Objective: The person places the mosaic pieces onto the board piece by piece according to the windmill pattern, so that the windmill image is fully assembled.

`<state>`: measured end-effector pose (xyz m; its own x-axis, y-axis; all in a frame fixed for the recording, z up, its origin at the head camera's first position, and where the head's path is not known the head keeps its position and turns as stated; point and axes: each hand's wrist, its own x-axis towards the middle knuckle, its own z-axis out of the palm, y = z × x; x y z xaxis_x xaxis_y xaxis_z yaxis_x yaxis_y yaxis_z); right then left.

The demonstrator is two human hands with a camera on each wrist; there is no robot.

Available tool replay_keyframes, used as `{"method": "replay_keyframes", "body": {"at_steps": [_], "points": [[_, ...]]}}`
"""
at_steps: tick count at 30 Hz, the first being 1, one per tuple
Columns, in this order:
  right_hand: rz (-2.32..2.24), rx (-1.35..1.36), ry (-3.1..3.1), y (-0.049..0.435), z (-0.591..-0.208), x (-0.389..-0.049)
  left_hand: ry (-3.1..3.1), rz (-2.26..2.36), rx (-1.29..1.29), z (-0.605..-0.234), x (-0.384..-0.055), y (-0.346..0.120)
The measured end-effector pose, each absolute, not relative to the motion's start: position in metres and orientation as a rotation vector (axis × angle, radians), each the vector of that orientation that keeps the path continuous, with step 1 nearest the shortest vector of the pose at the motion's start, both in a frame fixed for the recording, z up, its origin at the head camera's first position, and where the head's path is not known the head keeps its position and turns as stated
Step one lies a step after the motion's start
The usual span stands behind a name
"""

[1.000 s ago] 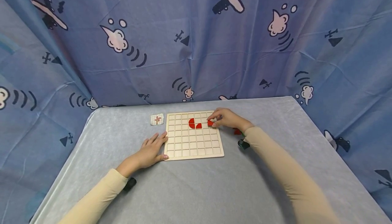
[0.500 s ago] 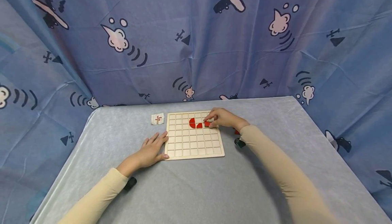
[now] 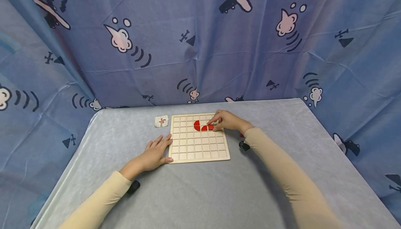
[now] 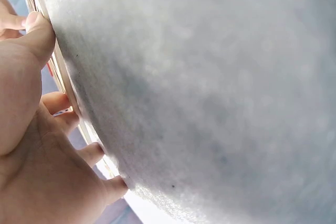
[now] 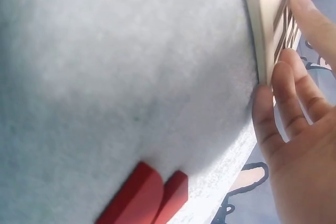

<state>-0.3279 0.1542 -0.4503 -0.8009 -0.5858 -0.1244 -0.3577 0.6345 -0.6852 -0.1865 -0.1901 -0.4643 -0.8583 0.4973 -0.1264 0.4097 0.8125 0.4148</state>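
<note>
A wooden grid board point(image 3: 188, 150) lies on the table. Near its upper middle, two red quarter-round pieces point(image 3: 197, 126) stand one above the other, with another red quarter-round piece point(image 3: 204, 128) to their right. My right hand point(image 3: 230, 120) reaches over the board's right edge and pinches a red piece point(image 3: 211, 127) between thumb and index finger. That piece sits in the cell right of the third one, partly hidden by the fingers. My left hand point(image 3: 153, 155) touches the board's left edge, fingers spread and fairly straight, as the left wrist view also shows.
A small pattern card point(image 3: 161, 121) with a red pinwheel drawing lies left of the board's upper corner. More red pieces point(image 5: 139, 198) lie on the table under the right wrist, mostly hidden in the head view. A patterned curtain point(image 3: 163, 48) hangs behind the table.
My right hand has moved a little left with the red piece, which now lies flatter and next to the third piece. The left hand and board have hardly moved.
</note>
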Motion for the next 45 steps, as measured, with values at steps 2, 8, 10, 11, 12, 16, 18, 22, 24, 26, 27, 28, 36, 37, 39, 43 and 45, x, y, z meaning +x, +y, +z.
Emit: {"method": "replay_keyframes", "body": {"at_steps": [2,8,10,11,12,16,18,22,24,26,27,28,36,37,39,43,45], "points": [[-0.957,-0.751,2.52,0.154,-0.4512,-0.3278,2.767,0.558,0.702,-0.464,-0.1864,-0.1901],[-0.979,-0.761,2.51,0.1539,-0.4535,-0.3285,2.763,0.562,0.703,-0.4654,-0.1869,-0.1902],[-0.985,-0.76,2.508,0.1539,-0.454,-0.3284,2.76,0.562,0.701,-0.4664,-0.1873,-0.1904],[-0.984,-0.761,2.509,0.1538,-0.454,-0.3283,2.757,0.561,0.697,-0.4667,-0.1873,-0.1903],[-0.983,-0.761,2.509,0.1538,-0.4541,-0.3283,2.755,0.56,0.691,-0.467,-0.1873,-0.1902],[-0.986,-0.75,2.505,0.1534,-0.454,-0.3281,2.761,0.56,0.697,-0.4681,-0.1872,-0.1902],[-0.987,-0.75,2.503,0.1533,-0.4539,-0.3281,2.761,0.561,0.695,-0.4685,-0.1874,-0.1903],[-0.982,-0.76,2.506,0.1533,-0.4535,-0.3284,2.762,0.563,0.698,-0.469,-0.1877,-0.1903],[-0.978,-0.763,2.508,0.1532,-0.4534,-0.3284,2.761,0.566,0.697,-0.4686,-0.1875,-0.1903],[-0.98,-0.764,2.508,0.1532,-0.4534,-0.3283,2.759,0.569,0.697,-0.4683,-0.1874,-0.1902],[-0.981,-0.764,2.506,0.1532,-0.4533,-0.3281,2.759,0.569,0.697,-0.4681,-0.1873,-0.1902],[-0.98,-0.764,2.505,0.1532,-0.453,-0.3278,2.759,0.569,0.696,-0.468,-0.1872,-0.1901],[-0.984,-0.765,2.486,0.1533,-0.4534,-0.3277,2.765,0.56,0.705,-0.4699,-0.188,-0.1905],[-0.985,-0.767,2.484,0.1532,-0.4535,-0.3278,2.764,0.559,0.705,-0.4701,-0.1881,-0.1905],[-0.981,-0.771,2.483,0.1531,-0.4537,-0.3281,2.764,0.559,0.705,-0.4702,-0.1882,-0.1906],[-0.972,-0.767,2.487,0.1532,-0.4542,-0.3289,2.762,0.562,0.7,-0.4694,-0.1881,-0.1903],[-0.971,-0.762,2.488,0.1534,-0.4542,-0.3293,2.763,0.563,0.7,-0.469,-0.1881,-0.1901]]}}
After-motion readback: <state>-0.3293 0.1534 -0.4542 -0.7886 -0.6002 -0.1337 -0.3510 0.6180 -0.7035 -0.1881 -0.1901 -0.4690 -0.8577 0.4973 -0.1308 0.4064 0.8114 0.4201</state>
